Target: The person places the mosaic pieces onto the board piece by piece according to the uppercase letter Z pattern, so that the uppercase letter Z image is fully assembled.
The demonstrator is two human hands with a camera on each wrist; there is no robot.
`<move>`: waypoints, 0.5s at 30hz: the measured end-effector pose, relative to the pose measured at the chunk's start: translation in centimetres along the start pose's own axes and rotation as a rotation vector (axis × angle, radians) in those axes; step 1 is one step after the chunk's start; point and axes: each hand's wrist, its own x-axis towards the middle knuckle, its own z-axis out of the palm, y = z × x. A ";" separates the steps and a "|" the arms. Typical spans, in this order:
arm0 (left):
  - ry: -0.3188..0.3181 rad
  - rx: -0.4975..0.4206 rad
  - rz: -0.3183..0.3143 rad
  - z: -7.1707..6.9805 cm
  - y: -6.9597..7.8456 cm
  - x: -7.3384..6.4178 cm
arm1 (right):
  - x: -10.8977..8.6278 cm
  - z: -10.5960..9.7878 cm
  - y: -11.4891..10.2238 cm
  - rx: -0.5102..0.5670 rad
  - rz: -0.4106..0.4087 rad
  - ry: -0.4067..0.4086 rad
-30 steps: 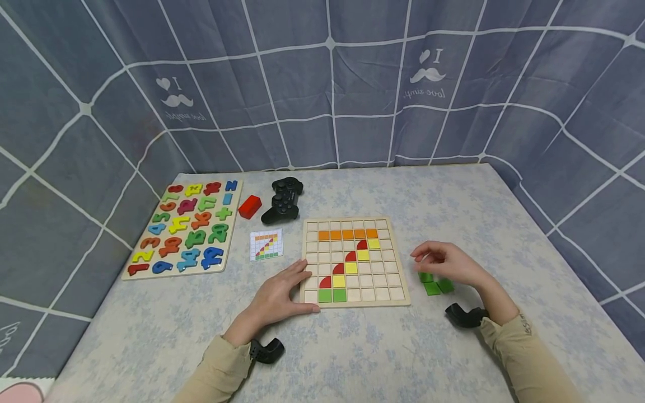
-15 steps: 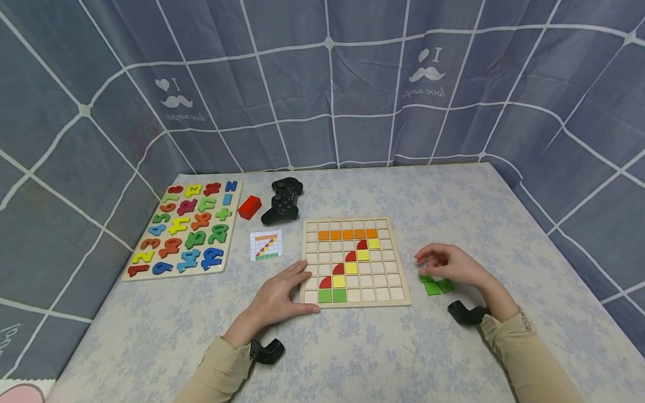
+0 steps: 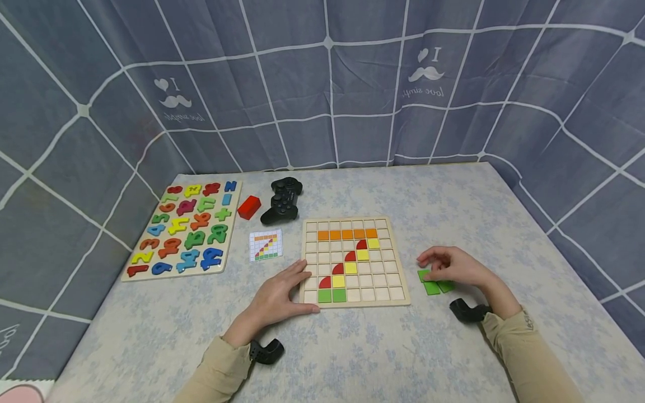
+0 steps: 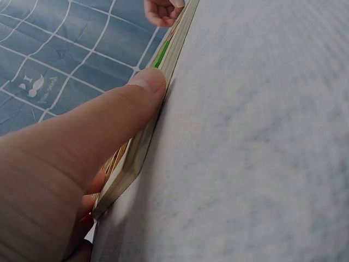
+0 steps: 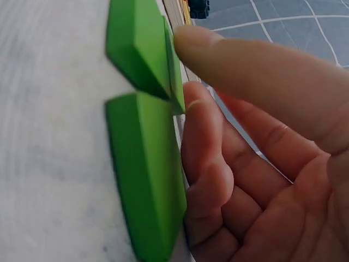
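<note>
A wooden grid board [image 3: 390, 263] lies mid-table with orange, red, yellow and green tiles in it. My left hand [image 3: 301, 286] rests flat at its near left corner. In the left wrist view its thumb [image 4: 109, 125] lies straight along the board's edge [image 4: 143, 144]. To the right of the board lie three loose green tiles [image 3: 434, 286]. My right hand [image 3: 427, 268] sits over them with its fingers curled. The right wrist view shows the thumb [image 5: 245, 60] and fingers [image 5: 202, 142] pinching the edge of one tilted green tile [image 5: 139, 43], with a second tile [image 5: 144, 174] flat beside it.
At the left lies a number puzzle board [image 3: 183, 226] full of coloured digits. A red block [image 3: 249, 207], a black game controller [image 3: 284, 200] and a small pattern card [image 3: 266, 245] sit between it and the grid board. A checked blue curtain [image 3: 327, 84] closes off the back and sides.
My right hand has sunk a little onto the green tiles and its fingers have closed on one. The left hand and the board have not moved.
</note>
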 end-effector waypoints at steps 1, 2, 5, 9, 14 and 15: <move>0.000 0.000 0.000 0.0 0.0 0.0 | 0.0 0.0 0.0 0.000 -0.004 -0.007; 0.000 0.000 -0.001 0.0 0.0 0.0 | 0.0 -0.1 0.0 0.000 -0.009 -0.014; -0.001 -0.004 -0.002 0.0 0.1 0.0 | -0.1 -0.2 0.0 -0.002 -0.024 -0.035; 0.000 -0.004 -0.005 0.0 0.1 0.0 | -0.2 -0.2 0.0 -0.004 -0.031 -0.046; 0.000 0.002 -0.002 -0.1 0.1 0.0 | -0.2 -0.3 0.0 -0.011 -0.016 -0.054; 0.000 0.003 -0.002 -0.1 0.1 0.0 | -0.2 -0.3 0.0 -0.011 -0.010 -0.055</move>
